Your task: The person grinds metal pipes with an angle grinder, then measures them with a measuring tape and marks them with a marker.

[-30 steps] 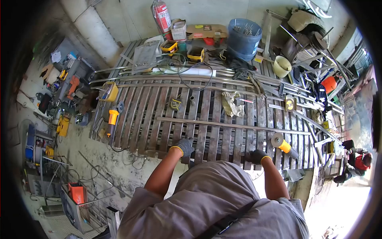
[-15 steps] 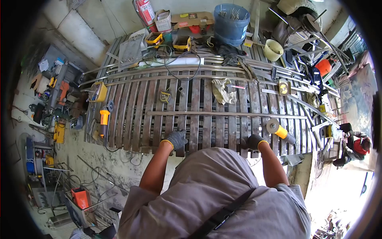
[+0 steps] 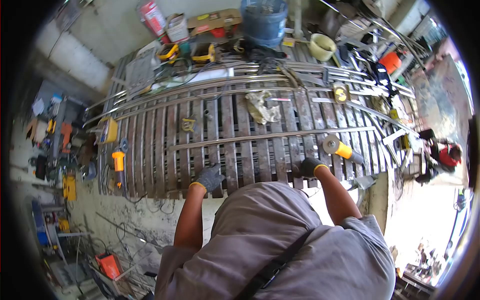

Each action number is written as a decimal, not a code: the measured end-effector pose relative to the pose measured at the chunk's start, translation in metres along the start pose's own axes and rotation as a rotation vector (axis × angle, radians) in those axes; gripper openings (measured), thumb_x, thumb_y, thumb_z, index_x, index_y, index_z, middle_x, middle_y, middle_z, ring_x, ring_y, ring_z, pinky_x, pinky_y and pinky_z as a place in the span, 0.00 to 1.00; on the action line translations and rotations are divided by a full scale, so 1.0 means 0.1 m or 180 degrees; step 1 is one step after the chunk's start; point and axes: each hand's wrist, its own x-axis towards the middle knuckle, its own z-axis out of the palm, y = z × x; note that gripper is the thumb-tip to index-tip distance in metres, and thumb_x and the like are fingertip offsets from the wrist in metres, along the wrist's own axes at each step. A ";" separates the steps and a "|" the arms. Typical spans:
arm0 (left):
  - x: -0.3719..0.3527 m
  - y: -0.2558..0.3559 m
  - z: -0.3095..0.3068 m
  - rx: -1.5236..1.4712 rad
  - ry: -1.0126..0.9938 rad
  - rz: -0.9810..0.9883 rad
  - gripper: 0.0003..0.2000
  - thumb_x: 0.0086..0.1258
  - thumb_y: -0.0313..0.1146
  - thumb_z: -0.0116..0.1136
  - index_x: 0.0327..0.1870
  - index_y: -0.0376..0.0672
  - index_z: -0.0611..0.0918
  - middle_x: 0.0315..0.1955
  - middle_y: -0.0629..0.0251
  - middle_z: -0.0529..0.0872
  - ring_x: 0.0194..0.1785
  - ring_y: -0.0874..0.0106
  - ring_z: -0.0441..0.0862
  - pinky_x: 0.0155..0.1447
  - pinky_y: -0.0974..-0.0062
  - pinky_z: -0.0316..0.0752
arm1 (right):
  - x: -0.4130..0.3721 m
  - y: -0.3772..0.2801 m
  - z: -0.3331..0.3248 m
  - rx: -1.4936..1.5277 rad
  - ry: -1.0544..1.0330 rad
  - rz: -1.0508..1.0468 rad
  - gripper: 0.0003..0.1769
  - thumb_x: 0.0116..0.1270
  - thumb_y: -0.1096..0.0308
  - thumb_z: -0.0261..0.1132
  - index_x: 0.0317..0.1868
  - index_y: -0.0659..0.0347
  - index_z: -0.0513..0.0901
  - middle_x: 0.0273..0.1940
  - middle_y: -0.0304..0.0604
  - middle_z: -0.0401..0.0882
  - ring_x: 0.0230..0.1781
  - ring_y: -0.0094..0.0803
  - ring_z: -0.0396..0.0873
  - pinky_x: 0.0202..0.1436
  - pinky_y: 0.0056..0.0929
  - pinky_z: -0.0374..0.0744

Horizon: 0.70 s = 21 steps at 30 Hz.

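Observation:
My left hand, in a dark knit glove with a yellow cuff, rests on the front slats of the metal workbench. Its fingers are stretched out and hold nothing. Farther right, my right hand, gloved alike, lies by the bench's front edge; its fingers are dark and partly hidden. Beyond both hands, a long metal bar crosses the slats without touching either. To the right of my right hand lies a yellow angle grinder with a disc. A second angle grinder sits at the left end.
At mid-bench lie a tape measure and a crumpled cloth. Long metal tubes run across the back. Behind them stand a blue bucket and a pale bucket. Another person is at the far right.
The head view has turned and tilted slightly, so the bench appears shifted left. Both hands stay near the front edge, and the bar and grinders keep their places on the bench.

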 end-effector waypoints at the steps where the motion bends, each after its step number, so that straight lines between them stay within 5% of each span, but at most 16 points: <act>1: 0.00 0.01 -0.02 -0.0004 0.0002 0.0005 0.38 0.78 0.55 0.65 0.83 0.41 0.74 0.74 0.37 0.81 0.75 0.39 0.80 0.78 0.48 0.77 | 0.00 -0.01 0.02 0.0049 0.0095 -0.0141 0.43 0.86 0.33 0.44 0.53 0.60 0.95 0.51 0.63 0.93 0.59 0.62 0.89 0.67 0.51 0.84; 2: -0.01 0.03 -0.04 0.0017 0.0029 0.0005 0.38 0.78 0.55 0.66 0.83 0.42 0.75 0.73 0.36 0.83 0.74 0.39 0.80 0.77 0.48 0.77 | 0.10 0.04 0.13 0.0188 0.0080 -0.0146 0.41 0.83 0.31 0.49 0.55 0.60 0.95 0.54 0.62 0.93 0.59 0.62 0.89 0.67 0.51 0.84; 3: -0.04 0.07 -0.06 0.0040 0.0049 0.0017 0.38 0.78 0.55 0.66 0.83 0.42 0.75 0.71 0.36 0.84 0.73 0.38 0.81 0.76 0.48 0.78 | 0.12 0.08 0.16 0.0009 0.0183 -0.0336 0.39 0.79 0.31 0.60 0.54 0.62 0.95 0.52 0.60 0.94 0.54 0.57 0.93 0.59 0.51 0.89; 4: -0.11 0.18 -0.15 -0.0145 0.0031 -0.0077 0.38 0.77 0.54 0.67 0.83 0.43 0.75 0.70 0.36 0.85 0.73 0.37 0.81 0.76 0.48 0.78 | -0.04 0.01 0.00 0.0426 -0.0087 0.0218 0.38 0.73 0.34 0.72 0.53 0.67 0.94 0.46 0.56 0.95 0.45 0.49 0.95 0.46 0.48 0.93; 6: -0.14 0.16 -0.09 -0.0341 0.0119 -0.0091 0.38 0.76 0.52 0.69 0.84 0.44 0.74 0.70 0.36 0.85 0.72 0.37 0.81 0.76 0.49 0.78 | 0.02 0.20 -0.07 0.0810 -0.0331 -0.0062 0.37 0.70 0.37 0.78 0.45 0.72 0.94 0.37 0.51 0.94 0.34 0.42 0.93 0.37 0.41 0.93; 8: -0.12 0.10 0.03 -0.0452 0.0160 -0.0092 0.39 0.76 0.49 0.71 0.85 0.45 0.73 0.72 0.36 0.83 0.74 0.38 0.81 0.77 0.51 0.77 | -0.16 0.37 -0.40 0.0383 0.0489 -0.0464 0.34 0.68 0.36 0.77 0.39 0.66 0.96 0.36 0.54 0.95 0.35 0.50 0.93 0.45 0.48 0.90; 11: -0.16 0.22 -0.02 -0.0507 0.0025 -0.0291 0.42 0.75 0.46 0.71 0.88 0.45 0.68 0.78 0.34 0.76 0.79 0.39 0.77 0.81 0.54 0.75 | -0.49 0.90 -0.78 0.0799 0.1769 -0.0568 0.32 0.67 0.36 0.75 0.48 0.61 0.93 0.45 0.60 0.93 0.49 0.60 0.91 0.55 0.52 0.87; 12: -0.14 0.19 0.03 -0.0393 0.0025 -0.0319 0.43 0.75 0.45 0.72 0.89 0.45 0.66 0.81 0.34 0.73 0.81 0.40 0.75 0.82 0.55 0.74 | -0.77 0.91 -0.98 0.0907 0.1967 -0.0031 0.31 0.66 0.38 0.77 0.50 0.59 0.93 0.47 0.60 0.93 0.50 0.60 0.91 0.56 0.52 0.87; 14: -0.10 0.06 0.18 -0.0066 0.0089 -0.0232 0.48 0.74 0.44 0.71 0.92 0.44 0.59 0.87 0.37 0.63 0.86 0.42 0.68 0.86 0.57 0.70 | -1.00 1.21 -1.16 0.1117 0.1981 0.0504 0.31 0.69 0.44 0.78 0.59 0.62 0.90 0.54 0.60 0.92 0.56 0.59 0.90 0.61 0.50 0.86; 21: -0.11 0.74 0.03 0.0517 -0.0121 -0.0894 0.54 0.74 0.55 0.70 0.93 0.39 0.53 0.89 0.37 0.59 0.86 0.42 0.68 0.85 0.56 0.70 | -1.32 2.34 -1.01 0.1481 0.2520 0.0750 0.34 0.70 0.49 0.80 0.68 0.61 0.86 0.63 0.61 0.89 0.65 0.57 0.87 0.69 0.49 0.84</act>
